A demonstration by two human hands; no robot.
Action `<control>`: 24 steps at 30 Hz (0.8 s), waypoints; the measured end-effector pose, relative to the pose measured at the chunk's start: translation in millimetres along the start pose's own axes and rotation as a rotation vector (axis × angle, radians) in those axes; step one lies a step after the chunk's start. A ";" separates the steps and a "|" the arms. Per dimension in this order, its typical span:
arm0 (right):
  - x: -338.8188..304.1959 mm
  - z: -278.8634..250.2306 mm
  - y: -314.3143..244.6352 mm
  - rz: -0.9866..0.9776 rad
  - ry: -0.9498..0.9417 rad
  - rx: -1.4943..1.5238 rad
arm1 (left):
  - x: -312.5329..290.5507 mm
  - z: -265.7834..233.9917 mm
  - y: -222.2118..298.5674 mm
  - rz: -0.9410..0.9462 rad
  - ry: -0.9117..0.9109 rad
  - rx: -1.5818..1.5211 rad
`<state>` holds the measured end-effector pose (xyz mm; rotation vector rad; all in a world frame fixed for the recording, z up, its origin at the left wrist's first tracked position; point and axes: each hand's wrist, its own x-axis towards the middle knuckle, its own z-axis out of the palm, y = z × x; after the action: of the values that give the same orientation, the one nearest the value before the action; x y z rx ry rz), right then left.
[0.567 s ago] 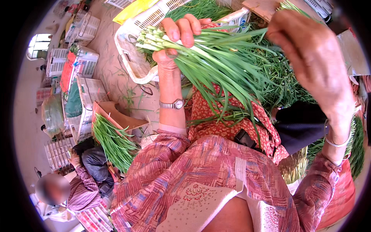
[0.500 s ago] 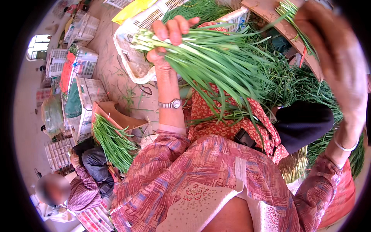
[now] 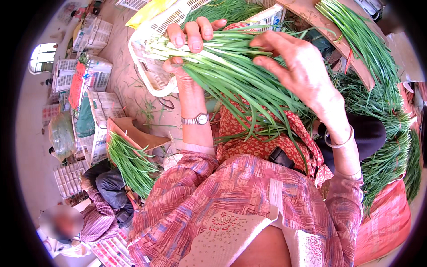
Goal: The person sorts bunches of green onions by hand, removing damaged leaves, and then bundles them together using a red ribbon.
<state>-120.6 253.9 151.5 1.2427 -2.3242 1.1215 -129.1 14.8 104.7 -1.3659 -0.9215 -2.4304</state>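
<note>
Green chive bundle (image 3: 231,66): light, limp, bruisable. Left hand (image 3: 189,49) clenched round pale stalk ends, best hold; right hand (image 3: 298,71) open, fingertips resting on leaves.

The left hand (image 3: 187,53) covers part of the chive bunch (image 3: 235,75), hiding its palm. The white plastic crate (image 3: 153,62) is cut by the top edge. Behind the right hand (image 3: 302,71), the stalks' far ends perhaps continue unseen.
</note>
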 end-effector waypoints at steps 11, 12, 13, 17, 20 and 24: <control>24.1 -58.7 -49.9 -0.139 -0.143 -0.299 | 10.4 0.4 -8.2 -0.078 -0.050 0.107; 22.9 -63.3 -52.6 -0.137 -0.173 -0.334 | 11.0 1.6 -9.2 -0.083 -0.083 0.108; 21.2 -68.5 -55.1 -0.134 -0.203 -0.369 | 9.5 0.5 -10.1 -0.083 -0.081 0.106; -0.1 -106.8 -49.4 0.081 -0.135 -0.276 | -17.0 -11.6 6.9 0.018 0.119 0.046; -5.6 -109.6 -39.5 0.048 -0.357 -0.204 | -14.0 -6.9 7.6 0.033 0.134 0.005; 3.5 -75.8 -32.0 0.005 -0.212 -0.177 | -4.5 -6.0 0.4 0.017 0.010 -0.005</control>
<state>-105.5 297.6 219.7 1.3451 -2.5169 0.7978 -130.7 10.3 98.8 -1.3563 -0.8982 -2.4270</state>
